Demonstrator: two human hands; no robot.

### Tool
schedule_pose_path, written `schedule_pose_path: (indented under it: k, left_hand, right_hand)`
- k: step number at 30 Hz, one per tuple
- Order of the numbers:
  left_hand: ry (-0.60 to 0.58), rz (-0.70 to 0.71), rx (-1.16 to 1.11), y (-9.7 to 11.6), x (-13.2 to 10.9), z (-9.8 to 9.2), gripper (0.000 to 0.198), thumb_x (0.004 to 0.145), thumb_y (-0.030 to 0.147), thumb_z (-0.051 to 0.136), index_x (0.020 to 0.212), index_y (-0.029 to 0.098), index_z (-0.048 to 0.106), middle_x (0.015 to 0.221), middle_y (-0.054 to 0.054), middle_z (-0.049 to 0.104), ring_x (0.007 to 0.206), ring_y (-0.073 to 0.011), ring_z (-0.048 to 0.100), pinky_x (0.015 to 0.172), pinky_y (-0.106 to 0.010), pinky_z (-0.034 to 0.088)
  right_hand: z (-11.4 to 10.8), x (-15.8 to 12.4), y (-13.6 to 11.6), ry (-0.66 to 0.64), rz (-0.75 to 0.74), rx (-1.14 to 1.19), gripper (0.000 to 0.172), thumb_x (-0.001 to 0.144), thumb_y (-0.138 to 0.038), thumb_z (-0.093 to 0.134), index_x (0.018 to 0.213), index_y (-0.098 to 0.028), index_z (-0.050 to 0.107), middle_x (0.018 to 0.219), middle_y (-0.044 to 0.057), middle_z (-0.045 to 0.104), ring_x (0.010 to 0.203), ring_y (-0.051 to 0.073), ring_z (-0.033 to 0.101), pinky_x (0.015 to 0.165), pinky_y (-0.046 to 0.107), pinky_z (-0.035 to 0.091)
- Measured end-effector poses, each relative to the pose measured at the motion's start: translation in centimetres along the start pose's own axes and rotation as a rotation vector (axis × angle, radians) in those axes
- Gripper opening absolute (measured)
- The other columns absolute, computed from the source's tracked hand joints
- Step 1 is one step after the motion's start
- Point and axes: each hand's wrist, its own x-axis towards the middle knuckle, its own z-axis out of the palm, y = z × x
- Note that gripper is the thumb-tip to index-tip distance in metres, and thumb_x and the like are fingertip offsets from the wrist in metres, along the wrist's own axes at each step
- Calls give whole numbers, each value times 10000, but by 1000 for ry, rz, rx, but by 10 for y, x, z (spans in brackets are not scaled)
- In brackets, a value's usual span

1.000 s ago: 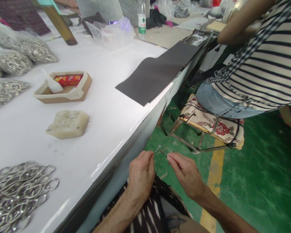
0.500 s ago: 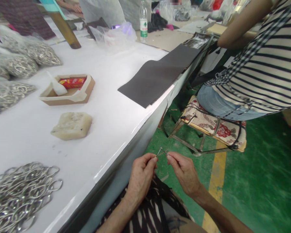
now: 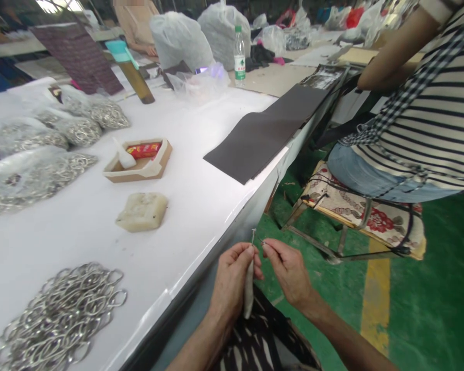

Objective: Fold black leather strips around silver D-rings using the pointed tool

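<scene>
My left hand [image 3: 232, 281] is closed in a pinch below the white table's edge [image 3: 201, 268], holding a thin needle [image 3: 253, 236] that points up; a pale strand [image 3: 248, 288] hangs down from its fingers. My right hand [image 3: 290, 270] is close beside it, its thumb and forefinger pinched on something too fine to make out, perhaps a thread end, right by the needle. Both hands hover over my patterned lap, just off the table's near corner.
On the table lie a heap of metal rings [image 3: 62, 314], a waxy block [image 3: 142, 211], a cardboard tray [image 3: 139, 159], bags of rings [image 3: 34, 170] and dark sheets [image 3: 266, 131]. A person in a striped top [image 3: 429, 118] sits on a stool [image 3: 363, 216] at right.
The view has tilted up and shifted. The needle now stands upright in my left fingers, a pale strand hangs below them, and my right pinch has drawn closer to the needle.
</scene>
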Motion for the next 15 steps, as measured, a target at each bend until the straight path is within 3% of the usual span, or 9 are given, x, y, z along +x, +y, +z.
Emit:
schedule_pose_path:
  k: [7,15]
  left_hand:
    - [105,69,-199,6,3,0,149,754,274,612,711,135,584,566,12,573,459,-77,493,482,-181,397]
    - [209,52,-328,10,5,3,147,681,246,649,701,126,567,540,23,548,436,-71,461,414,-171,361]
  right_hand:
    - [6,28,-12,-75,-170,-111,287,958,-255,367,854,-182,623,813,48,633,743,165,597,674,245,447]
    - [18,32,-4,-130,-175,-114,297,971,-255,349,854,-190,614,828,45,591,760,157,576,678,248,441]
